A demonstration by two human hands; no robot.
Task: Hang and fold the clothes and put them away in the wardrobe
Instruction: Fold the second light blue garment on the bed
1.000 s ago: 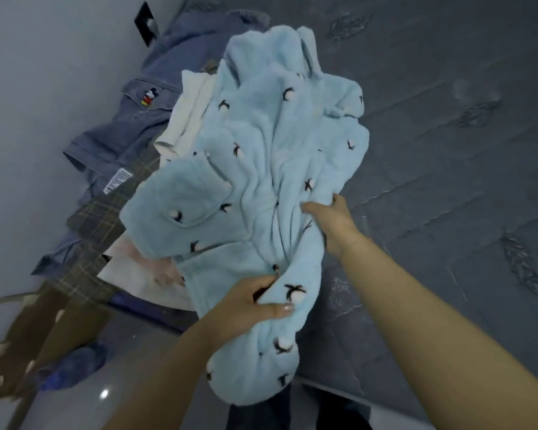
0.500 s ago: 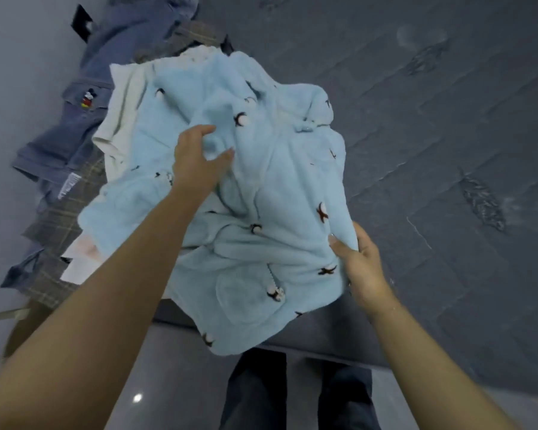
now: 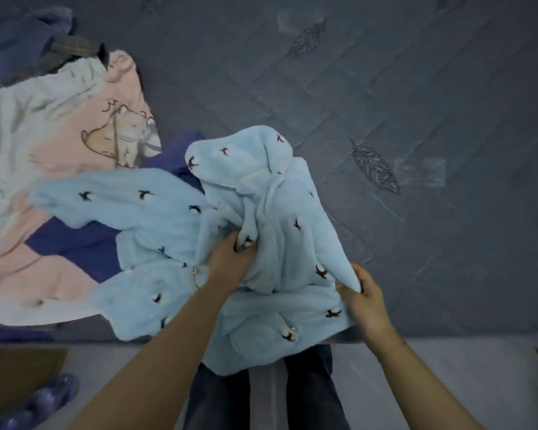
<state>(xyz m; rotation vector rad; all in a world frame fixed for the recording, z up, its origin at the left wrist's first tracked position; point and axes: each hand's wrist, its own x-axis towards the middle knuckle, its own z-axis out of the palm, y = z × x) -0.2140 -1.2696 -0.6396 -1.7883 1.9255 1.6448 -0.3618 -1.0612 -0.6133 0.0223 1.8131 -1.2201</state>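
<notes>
A light blue fleece garment (image 3: 156,212) with small dark bird marks lies crumpled at the near edge of the dark grey bed (image 3: 385,119). My left hand (image 3: 230,259) grips a bunch of its fabric near the middle. My right hand (image 3: 365,302) pinches a pointed corner of it at the right side. Part of the garment hangs over the bed's edge toward my legs.
A pink and white top with a cat print (image 3: 75,144) lies to the left, over a dark blue piece (image 3: 84,246). More clothes (image 3: 28,38) are piled at the far left corner. A brown box (image 3: 16,377) and blue slippers (image 3: 41,401) sit on the floor.
The blue garment has been pulled off the pile toward the bed's near edge, uncovering the pink cat top. My left hand moved from the garment's upper part to its middle.
</notes>
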